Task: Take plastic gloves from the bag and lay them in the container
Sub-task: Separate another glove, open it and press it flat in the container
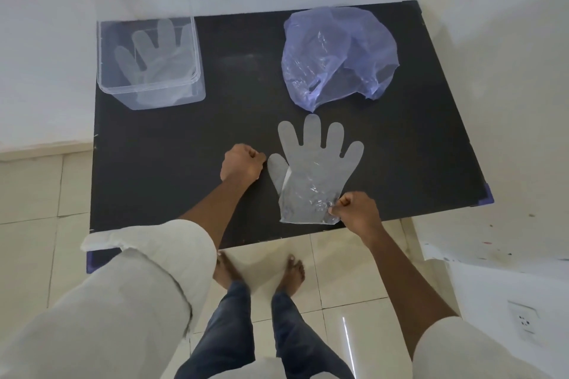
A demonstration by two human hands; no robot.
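A clear plastic glove (pixel 314 163) lies flat on the black table (pixel 172 163), fingers pointing away from me. My right hand (pixel 357 212) pinches the glove's cuff at its right corner. My left hand (pixel 241 163) is a closed fist resting on the table, just left of the glove's thumb; whether it touches the thumb I cannot tell. A crumpled translucent purple bag (pixel 335 55) sits at the back right of the table. A clear square container (pixel 197 71) stands at the back left, with a plastic glove (pixel 154 52) lying inside it.
The table stands against a white wall. Pale tiled floor and my bare feet (pixel 289 274) show below the near edge. A white wall socket (pixel 523 320) is at the lower right. Purple corner caps (pixel 486 195) mark the table's near corners.
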